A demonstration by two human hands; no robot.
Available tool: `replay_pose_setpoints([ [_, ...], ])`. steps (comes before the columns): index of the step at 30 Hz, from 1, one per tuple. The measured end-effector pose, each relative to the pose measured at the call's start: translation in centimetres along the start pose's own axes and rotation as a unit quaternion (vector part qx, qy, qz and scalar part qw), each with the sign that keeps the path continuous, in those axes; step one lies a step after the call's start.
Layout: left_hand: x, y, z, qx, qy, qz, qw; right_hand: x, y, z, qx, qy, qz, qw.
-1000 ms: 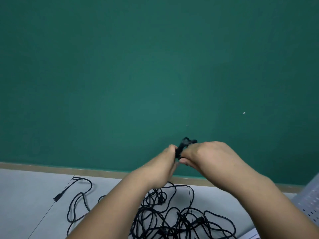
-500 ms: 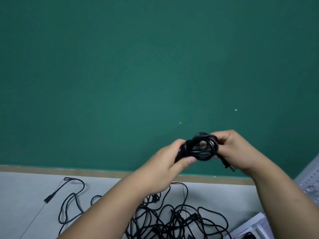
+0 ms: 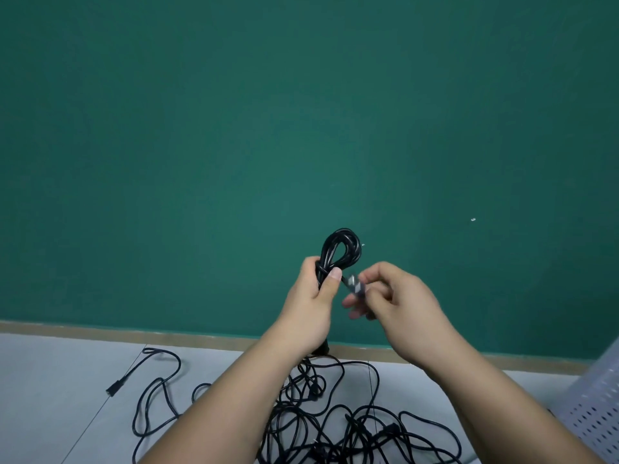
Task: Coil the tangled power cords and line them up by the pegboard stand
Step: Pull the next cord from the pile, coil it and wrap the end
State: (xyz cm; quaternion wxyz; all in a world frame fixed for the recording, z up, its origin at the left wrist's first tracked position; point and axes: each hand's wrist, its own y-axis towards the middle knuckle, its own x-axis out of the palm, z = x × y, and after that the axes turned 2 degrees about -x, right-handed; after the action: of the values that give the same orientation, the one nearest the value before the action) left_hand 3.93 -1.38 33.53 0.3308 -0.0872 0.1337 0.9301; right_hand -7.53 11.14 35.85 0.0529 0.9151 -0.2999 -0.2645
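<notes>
Hands meet at chest height in front of the green wall [image 3: 301, 128], each with its own job. The left hand [image 3: 311, 303] is clenched round the waist of a black coil [image 3: 341, 249], thumb laid across the strands. That pinch most likely keeps the loops from springing apart. The coil stands upright, its top loop above the fist and its lower end poking out beneath the palm. The right hand [image 3: 402, 306], just beside it, has curled fingers and seems to pinch the plug [image 3: 353, 284] at the cord's free end. Motion blur makes the exact hold hard to read. Keeping that tail short and close to the bundle suggests it is being wrapped or tucked to lock the coil. Below the forearms, the tangle [image 3: 351, 426] of remaining cords sprawls on the grey floor [image 3: 50, 380]. One strand trails off left to a connector [image 3: 114, 390]. The perforated stand [image 3: 596, 406] shows at the right edge, well apart from the coil. No finished coil can be seen beside it, though its base is out of view. By my reading the task is early: this coil is nearly secured, not yet set down, and most of the cords are untouched.
</notes>
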Motion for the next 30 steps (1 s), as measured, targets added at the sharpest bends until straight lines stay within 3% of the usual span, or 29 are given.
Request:
replay_pose_setpoints([
  [3,-0.3,0.5,0.5,-0.052,-0.089,0.024,0.994,0.3,-0.9,-1.0,-0.048,-0.029,-0.005,0.998],
  [7,0.1,0.2,1.1,-0.061,-0.130,0.011,0.990,1.0,-1.2,-1.0,-0.099,-0.090,0.106,0.985],
  [14,0.7,-0.2,1.1,-0.031,-0.150,0.014,0.988,2.3,-0.4,-0.7,-0.042,0.080,0.218,0.972],
  [19,0.7,-0.7,1.2,-0.023,-0.180,0.027,0.983,3.0,-0.7,-1.4,-0.066,0.061,0.249,0.964],
  [26,2.0,-1.1,1.8,0.008,-0.256,0.061,0.965,3.1,-0.2,-1.5,-0.033,0.061,0.253,0.965],
  [30,2.4,-1.3,2.2,0.027,-0.243,0.080,0.966,3.1,0.1,-1.6,-0.026,0.085,0.252,0.964],
])
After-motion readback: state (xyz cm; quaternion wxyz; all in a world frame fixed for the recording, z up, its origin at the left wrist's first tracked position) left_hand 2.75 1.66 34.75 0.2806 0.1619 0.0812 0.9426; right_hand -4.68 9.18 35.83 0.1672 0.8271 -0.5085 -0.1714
